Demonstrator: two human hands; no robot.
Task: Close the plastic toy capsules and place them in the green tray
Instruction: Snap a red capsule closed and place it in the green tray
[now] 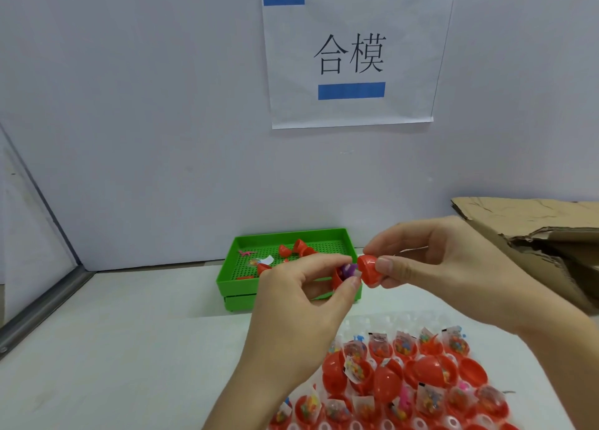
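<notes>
My left hand (301, 295) pinches a red capsule half (338, 279) with a purple toy (348, 270) inside it. My right hand (428, 254) grips the other red capsule half (368, 269), held right beside the first, the two halves nearly touching. Both hands hover in front of the green tray (227, 274), which stands against the wall and holds a few red capsule pieces (299, 248) and small loose toys. Several open red capsules with bagged toys (405, 381) lie in a clear blister sheet near the table's front.
A torn cardboard box (534, 235) sits at the right, behind my right wrist. A white sign (353, 53) hangs on the wall. The white table (129, 348) stretches left to a metal-edged side panel (42, 303).
</notes>
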